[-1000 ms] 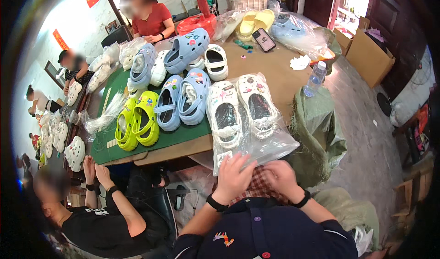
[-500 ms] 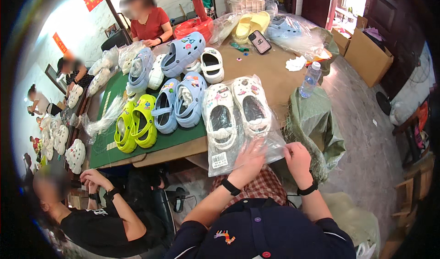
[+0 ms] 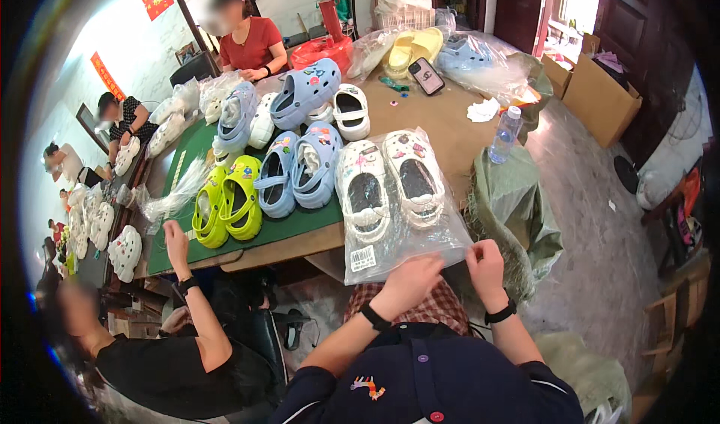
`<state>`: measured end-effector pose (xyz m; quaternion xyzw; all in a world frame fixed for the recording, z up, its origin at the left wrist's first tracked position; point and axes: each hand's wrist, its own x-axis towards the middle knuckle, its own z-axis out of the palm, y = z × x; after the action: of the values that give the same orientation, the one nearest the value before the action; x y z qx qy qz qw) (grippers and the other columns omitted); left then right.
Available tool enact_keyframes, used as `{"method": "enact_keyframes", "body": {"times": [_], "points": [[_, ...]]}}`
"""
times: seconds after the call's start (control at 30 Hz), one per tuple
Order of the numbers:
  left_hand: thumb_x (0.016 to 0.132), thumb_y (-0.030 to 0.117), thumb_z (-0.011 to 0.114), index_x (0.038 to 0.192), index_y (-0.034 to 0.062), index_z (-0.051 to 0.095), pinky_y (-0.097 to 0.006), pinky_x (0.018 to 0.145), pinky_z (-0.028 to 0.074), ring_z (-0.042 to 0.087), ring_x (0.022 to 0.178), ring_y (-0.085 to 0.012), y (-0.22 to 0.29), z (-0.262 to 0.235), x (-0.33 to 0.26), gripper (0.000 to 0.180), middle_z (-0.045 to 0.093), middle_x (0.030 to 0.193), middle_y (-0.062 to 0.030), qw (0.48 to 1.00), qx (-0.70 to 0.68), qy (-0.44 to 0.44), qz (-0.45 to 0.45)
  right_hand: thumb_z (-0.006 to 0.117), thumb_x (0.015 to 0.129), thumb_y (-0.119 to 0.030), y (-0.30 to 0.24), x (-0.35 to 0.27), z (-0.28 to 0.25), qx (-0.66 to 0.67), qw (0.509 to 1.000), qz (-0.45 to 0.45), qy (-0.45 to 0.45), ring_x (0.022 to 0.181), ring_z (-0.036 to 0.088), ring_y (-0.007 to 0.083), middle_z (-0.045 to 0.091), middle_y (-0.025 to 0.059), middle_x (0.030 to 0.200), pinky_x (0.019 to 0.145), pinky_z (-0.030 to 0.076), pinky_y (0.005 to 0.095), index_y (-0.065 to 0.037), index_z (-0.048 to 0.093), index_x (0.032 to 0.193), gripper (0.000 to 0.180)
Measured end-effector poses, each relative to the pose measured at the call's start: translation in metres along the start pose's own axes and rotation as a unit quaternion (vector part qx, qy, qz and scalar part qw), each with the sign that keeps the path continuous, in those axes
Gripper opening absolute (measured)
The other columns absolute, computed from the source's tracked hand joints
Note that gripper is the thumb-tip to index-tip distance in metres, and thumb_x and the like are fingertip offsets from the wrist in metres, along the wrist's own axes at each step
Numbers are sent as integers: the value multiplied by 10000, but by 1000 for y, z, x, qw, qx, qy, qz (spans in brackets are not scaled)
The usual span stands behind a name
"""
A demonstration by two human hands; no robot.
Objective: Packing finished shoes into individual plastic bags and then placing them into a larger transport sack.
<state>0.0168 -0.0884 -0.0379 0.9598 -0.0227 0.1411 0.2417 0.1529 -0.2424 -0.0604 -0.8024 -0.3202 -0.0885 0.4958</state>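
A pair of white clogs (image 3: 420,184) with colourful charms lies inside a clear plastic bag (image 3: 405,248) at the front edge of the table. The bag's mouth faces me and has a barcode label at its left corner. My left hand (image 3: 412,280) is closed at the middle of this near edge, with its fingertips on the film. At the right corner my right hand (image 3: 486,268) pinches the plastic between thumb and fingers. Just left of the bag stand blue clogs (image 3: 313,165) and lime green clogs (image 3: 241,199), all with charms.
More clogs sit stacked behind on the green mat (image 3: 289,233). A phone (image 3: 427,76), a crumpled tissue (image 3: 483,110) and a water bottle (image 3: 505,135) lie or stand to the right. A green woven sack (image 3: 517,206) hangs by the table. Co-workers sit at left and across.
My left hand has slid from the lower part of the bag down to its near edge, its fingers now closed. The co-worker at left has reached an arm toward the mat.
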Motion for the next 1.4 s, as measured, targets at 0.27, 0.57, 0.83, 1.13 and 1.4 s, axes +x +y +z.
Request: {"method": "enact_keyframes", "body": {"times": [0.27, 0.57, 0.83, 1.13, 1.4], "points": [[778, 157, 636, 1089, 148, 654, -425, 981, 381, 535, 1140, -256, 28, -61, -23, 312, 597, 1177, -76, 948, 185, 257, -17, 633, 805, -55, -2, 1, -10, 24, 997, 69, -10, 625, 559, 206, 549, 110, 733, 603, 466, 315, 0, 537, 838, 115], [794, 81, 566, 1161, 141, 630, -463, 1041, 347, 483, 1243, -276, -26, -46, -38, 378, 568, 1269, -86, 957, 245, 134, -84, 655, 782, -48, 15, 5, -8, 76, 995, 71, -6, 577, 484, 99, 512, 18, 651, 554, 420, 261, -22, 529, 806, 132], [792, 29, 543, 1204, 99, 603, -498, 1009, 380, 458, 1270, -312, -39, -32, -44, 422, 528, 1329, -112, 960, 226, 139, -90, 654, 787, -50, 29, -1, -2, 109, 986, 117, -57, 670, 529, 110, 570, 29, 761, 619, 448, 264, -12, 562, 904, 154], [826, 47, 508, 1245, 94, 581, -487, 1055, 341, 394, 1333, -293, -41, -15, -44, 428, 479, 1387, -112, 957, 227, 129, -126, 646, 793, -48, 10, 19, -13, 267, 950, 150, -62, 1061, 542, 192, 543, 118, 1150, 914, 438, 336, -6, 475, 1224, 465], [830, 199, 620, 1214, 95, 585, -481, 1031, 359, 464, 1258, -285, -29, -48, -56, 399, 533, 1311, -100, 972, 210, 76, -73, 699, 786, -190, -47, 78, 24, 74, 993, -11, -89, 1166, 487, 343, 491, 205, 1249, 995, 392, 410, 23, 462, 1246, 560]]}}
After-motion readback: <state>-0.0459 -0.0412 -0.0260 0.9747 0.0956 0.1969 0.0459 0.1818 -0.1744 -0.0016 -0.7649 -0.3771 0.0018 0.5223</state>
